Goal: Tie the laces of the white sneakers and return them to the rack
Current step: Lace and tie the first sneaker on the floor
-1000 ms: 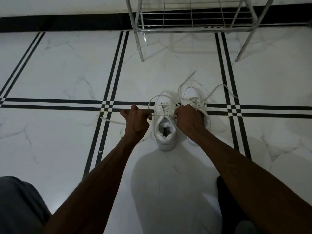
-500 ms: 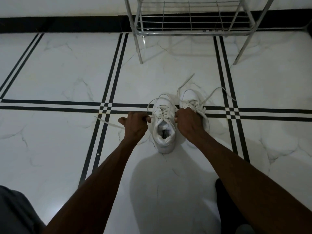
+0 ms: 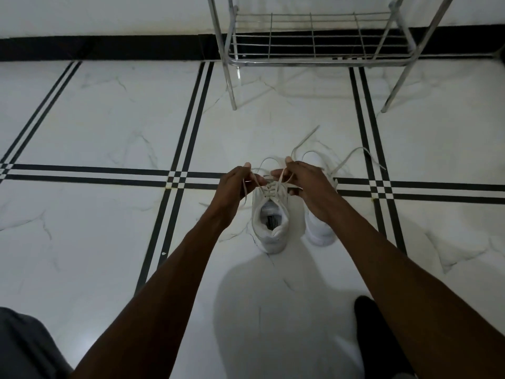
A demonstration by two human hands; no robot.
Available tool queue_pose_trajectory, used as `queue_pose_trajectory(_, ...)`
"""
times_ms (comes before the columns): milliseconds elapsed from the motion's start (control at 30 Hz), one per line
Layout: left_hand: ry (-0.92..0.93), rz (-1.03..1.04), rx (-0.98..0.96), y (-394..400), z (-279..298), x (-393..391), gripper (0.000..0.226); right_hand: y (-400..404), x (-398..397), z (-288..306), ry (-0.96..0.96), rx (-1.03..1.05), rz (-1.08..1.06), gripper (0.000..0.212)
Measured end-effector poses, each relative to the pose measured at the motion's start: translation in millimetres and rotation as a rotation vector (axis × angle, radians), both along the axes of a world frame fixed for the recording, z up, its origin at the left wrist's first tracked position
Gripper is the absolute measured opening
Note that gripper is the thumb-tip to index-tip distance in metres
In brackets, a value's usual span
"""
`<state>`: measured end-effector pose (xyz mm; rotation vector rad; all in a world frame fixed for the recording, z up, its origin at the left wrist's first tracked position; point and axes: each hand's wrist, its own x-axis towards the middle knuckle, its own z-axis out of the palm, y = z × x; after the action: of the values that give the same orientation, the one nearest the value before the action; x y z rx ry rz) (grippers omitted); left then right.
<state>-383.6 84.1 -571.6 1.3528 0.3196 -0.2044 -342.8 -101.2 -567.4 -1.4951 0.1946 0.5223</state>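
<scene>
On the tiled floor, short of the rack (image 3: 314, 61), the left hand (image 3: 232, 187) and right hand (image 3: 308, 181) each pinch a lace end just above the nearer sneaker (image 3: 270, 222), its length pointing toward the rack, the other sneaker (image 3: 319, 228) just beside it.

Dim, cool-toned light; the glossy floor (image 3: 109, 127) shows soft sheen and a faint reflection of the rack (image 3: 314, 36) legs. A broad grey shadow (the person's own) falls near the sneakers (image 3: 270, 228). Straight tile lines bow toward the edges.
</scene>
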Motion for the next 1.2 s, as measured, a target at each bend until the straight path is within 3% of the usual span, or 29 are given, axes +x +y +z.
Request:
queue_pose_trajectory(100, 0.029, 0.025, 0.002, -9.2, 0.4, 5.4, 0.033, 5.5, -1.8, 2.4, 0.045, 0.119, -0.005, 0.027)
queue_pose_trajectory(233, 0.033, -0.042, 0.099, -13.8, -3.5, 7.8, 0.031, 8.9, -1.8, -3.7, -0.072, 0.002, 0.079, 0.023)
queue_pose_trajectory(467, -0.090, -0.159, 0.260, -7.5, -7.3, 4.9, 0.027, 12.2, -0.8, -7.0, -0.129, -0.137, 0.144, 0.043)
queue_pose_trajectory(633, -0.190, -0.240, 0.436, -1.9, -9.1, 5.5, 0.028, 12.9, 3.4, -10.2, -0.064, -0.173, -0.049, 0.025)
queue_pose_trajectory(800, -0.222, -0.276, 0.511, -3.1, -9.4, 9.5, 0.015, 11.0, 5.1, -14.1, -0.133, -0.147, 0.020, 0.010)
queue_pose_trajectory(1000, -0.161, -0.237, 0.566, -5.9, -12.1, 15.6, 0.037, 5.0, 5.0, -13.1, -0.213, -0.082, 0.222, 0.024)
queue_pose_trajectory(1100, -0.183, -0.254, 0.567, -8.2, -13.0, 15.5, 0.044, 10.9, 5.2, -13.4, -0.196, -0.165, 0.081, 0.024)
queue_pose_trajectory(1200, -0.124, -0.233, 0.456, -5.7, -17.0, 12.8, 0.046, 16.2, 4.1, -17.0, -0.063, -0.073, -0.019, 0.024)
